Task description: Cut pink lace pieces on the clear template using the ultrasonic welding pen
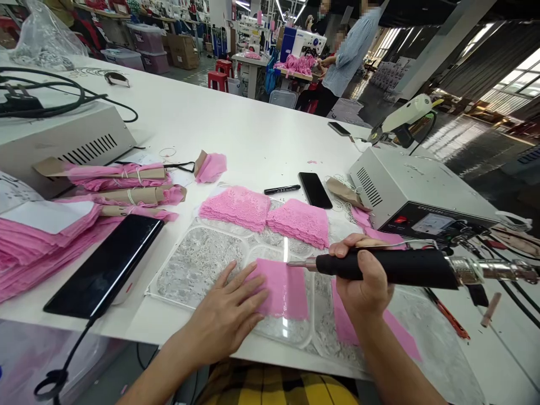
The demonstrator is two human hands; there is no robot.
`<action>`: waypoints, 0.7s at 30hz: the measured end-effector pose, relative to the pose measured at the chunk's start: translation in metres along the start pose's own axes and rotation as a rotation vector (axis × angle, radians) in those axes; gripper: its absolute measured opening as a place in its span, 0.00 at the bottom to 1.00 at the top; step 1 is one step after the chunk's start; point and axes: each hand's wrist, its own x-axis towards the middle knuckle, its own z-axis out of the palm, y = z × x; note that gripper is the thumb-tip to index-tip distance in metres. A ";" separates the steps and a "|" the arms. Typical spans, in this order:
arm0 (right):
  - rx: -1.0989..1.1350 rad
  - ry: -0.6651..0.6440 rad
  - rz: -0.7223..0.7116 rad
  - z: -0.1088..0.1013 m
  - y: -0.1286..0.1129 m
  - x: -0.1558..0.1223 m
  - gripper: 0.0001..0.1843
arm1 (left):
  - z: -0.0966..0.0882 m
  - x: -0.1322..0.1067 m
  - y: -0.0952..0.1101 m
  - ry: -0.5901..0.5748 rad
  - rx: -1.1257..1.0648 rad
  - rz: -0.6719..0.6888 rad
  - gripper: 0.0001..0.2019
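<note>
I have the right hand [361, 292] clamped around a black cylindrical metal tool [392, 266], the left hand [230, 309] spread on a square pink fabric sheet [287, 288], apparently unfinished, while textured pink fabric stacks [237, 208] beyond it seem done.

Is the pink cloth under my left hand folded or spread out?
Spread out: the pink cloth lies flat, with no fold visible.

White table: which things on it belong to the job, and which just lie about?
Seemingly in the job: black-handled metal-tipped tool in the right fingers; flat pink fabric piece under the left fingers; two pink fabric stacks.

Seemingly lying about: black rectangular phone near the stacks; slim black marker.
</note>
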 end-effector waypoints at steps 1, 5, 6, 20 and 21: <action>0.004 0.010 -0.002 -0.001 -0.002 0.001 0.07 | -0.001 0.000 0.000 -0.004 0.007 0.008 0.17; 0.002 0.072 -0.032 -0.015 -0.010 0.007 0.06 | -0.003 0.003 0.002 -0.010 0.022 0.028 0.17; -0.006 0.089 -0.032 -0.019 -0.012 0.008 0.06 | -0.003 0.005 0.004 -0.010 0.020 0.032 0.16; 0.012 0.255 -0.032 -0.030 -0.001 0.008 0.09 | 0.011 0.022 0.016 -0.041 -0.013 0.075 0.13; 0.004 0.260 -0.043 -0.031 -0.001 0.008 0.09 | 0.011 0.022 0.016 -0.040 -0.011 0.078 0.13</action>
